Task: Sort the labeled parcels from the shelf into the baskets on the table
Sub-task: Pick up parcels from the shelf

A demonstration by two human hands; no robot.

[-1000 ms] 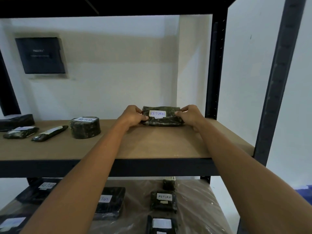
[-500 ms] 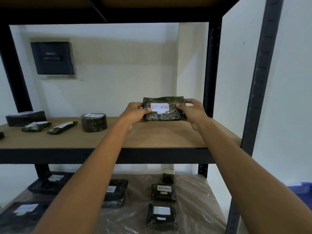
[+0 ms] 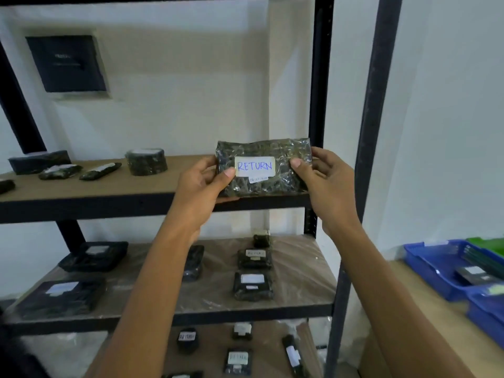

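Note:
A dark plastic-wrapped parcel (image 3: pixel 283 184) with a white label reading RETURN is held up in front of the top shelf board (image 3: pixel 109 186), label facing me. My left hand (image 3: pixel 203 186) grips its left end, thumb on the front by the label. My right hand (image 3: pixel 324 181) grips its right end the same way. Blue baskets (image 3: pixel 436 266) stand on the table at the right, one with a labeled parcel inside; a green basket (image 3: pixel 488 242) shows behind them.
Several wrapped parcels lie on the top shelf's left part, such as a round one (image 3: pixel 146 161). More labeled parcels sit on the middle shelf (image 3: pixel 300 268) and the bottom shelf. Black shelf uprights (image 3: pixel 373 132) stand between me and the table (image 3: pixel 414 309).
Both hands lifted the RETURN parcel off the top shelf and drew it toward me, tilting its label to face me. My view dropped and turned right, revealing the baskets.

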